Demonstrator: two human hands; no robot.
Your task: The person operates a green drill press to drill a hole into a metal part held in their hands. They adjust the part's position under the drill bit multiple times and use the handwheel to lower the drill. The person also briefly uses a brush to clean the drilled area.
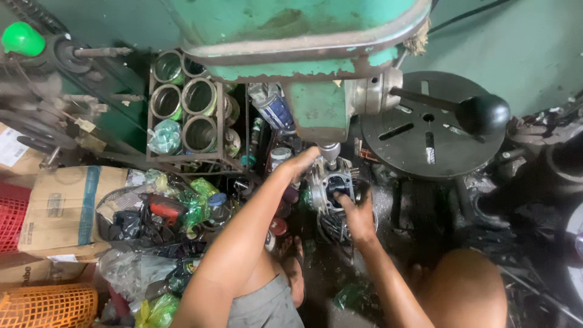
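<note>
Two bare arms reach down under a large green drill press [303, 36], which fills the top of the view and serves as the landmark for everything else. Right of the press head sits its round slotted work table [425, 130], dark and greasy, with the black ball-ended feed handle [483, 114] sticking out above it. Left of the press column stands a metal rack of open tin cans [185, 100], and lower left of that lie cardboard boxes [64, 209] and a heap of plastic bags and rubbish. Directly beneath the spindle [330, 152] is a finned metal engine cylinder [331, 191], held upright with its bore facing up. The left hand [297, 167] lies on the cylinder's upper left edge, fingers curled over it. The right hand [358, 215] grips the lower right side, fingers clamped on the rim, one reaching toward the bore. A bare foot shows below the cylinder, on the dirty floor.

By my judgement the step in hand is lining the cylinder up under the spindle. A next move would call for keeping the part steady and square, with both sets of fingers clear of the bore before anything comes down.
</note>
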